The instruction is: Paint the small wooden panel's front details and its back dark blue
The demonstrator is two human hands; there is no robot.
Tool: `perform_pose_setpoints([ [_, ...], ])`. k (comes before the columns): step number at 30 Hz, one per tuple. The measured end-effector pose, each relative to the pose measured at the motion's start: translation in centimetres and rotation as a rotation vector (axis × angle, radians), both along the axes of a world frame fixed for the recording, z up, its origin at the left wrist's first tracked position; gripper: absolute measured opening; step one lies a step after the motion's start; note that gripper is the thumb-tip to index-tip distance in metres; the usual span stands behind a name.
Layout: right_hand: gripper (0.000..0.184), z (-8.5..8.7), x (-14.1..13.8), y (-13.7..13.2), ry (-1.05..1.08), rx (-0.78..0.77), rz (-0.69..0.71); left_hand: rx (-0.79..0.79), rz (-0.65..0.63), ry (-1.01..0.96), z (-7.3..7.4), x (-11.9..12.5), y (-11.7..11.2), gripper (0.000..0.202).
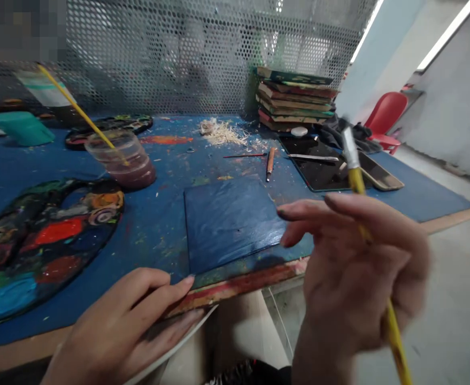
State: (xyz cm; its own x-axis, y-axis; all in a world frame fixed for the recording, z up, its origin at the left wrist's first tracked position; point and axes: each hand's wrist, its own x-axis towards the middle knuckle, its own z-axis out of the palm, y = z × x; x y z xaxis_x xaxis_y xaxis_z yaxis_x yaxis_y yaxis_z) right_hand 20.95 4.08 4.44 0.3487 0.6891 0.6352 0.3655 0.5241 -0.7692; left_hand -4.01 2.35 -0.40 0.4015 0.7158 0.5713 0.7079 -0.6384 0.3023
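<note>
My right hand (371, 267) is raised at the right, closed around a paintbrush (355, 179) with a yellow handle and silver ferrule. Its bristle end points up and is blurred. Two of that hand's fingertips hang by the right side of a dark blue painted panel (230, 222), which lies flat near the table edge; I cannot tell if they touch it. At the front edge rests my left hand (118, 315), fingers stretched out, one fingertip at the panel's near left corner and other fingers lower, below the edge. It grips nothing that I can see.
A paint palette (62, 232) lies left, behind it a cup of murky water (130, 171) with a yellow-handled brush. Farther back are wood shavings (222, 132) and stacked books (297, 101). A wooden-handled tool (270, 163) and black tablet (318, 171) lie right of centre.
</note>
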Motion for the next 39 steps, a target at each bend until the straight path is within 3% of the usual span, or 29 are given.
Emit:
perform_pose_setpoints([
  [2,0.046,-0.8,0.5,1.6,0.168,0.106,0.012,-0.007,-0.014,0.101,0.6,0.0,0.3,0.027],
  [4,0.054,-1.4,0.8,2.6,0.199,0.039,0.125,-0.009,0.008,0.134,0.8,0.1,0.4,0.024],
  [7,0.060,-1.5,0.5,2.9,0.149,-0.115,0.308,0.006,0.013,0.119,0.9,0.3,0.5,0.023],
  [10,0.046,-1.2,-0.5,2.7,0.063,-0.197,0.450,0.077,-0.012,0.108,1.4,0.6,0.5,0.025],
  [14,0.047,-1.3,-1.4,2.7,-0.023,-0.260,0.539,0.115,-0.019,0.130,2.1,1.1,0.7,0.024],
  [27,0.051,-1.6,-0.7,2.2,0.110,-0.323,0.290,0.151,-0.044,0.169,2.9,1.5,0.8,0.024],
  [35,0.051,-2.1,0.7,2.4,0.136,-0.325,0.097,0.119,-0.018,0.167,2.4,1.3,0.6,0.025],
  [39,0.056,-2.5,2.2,2.9,0.163,-0.338,-0.065,0.140,-0.026,0.171,2.0,0.9,0.6,0.025],
])
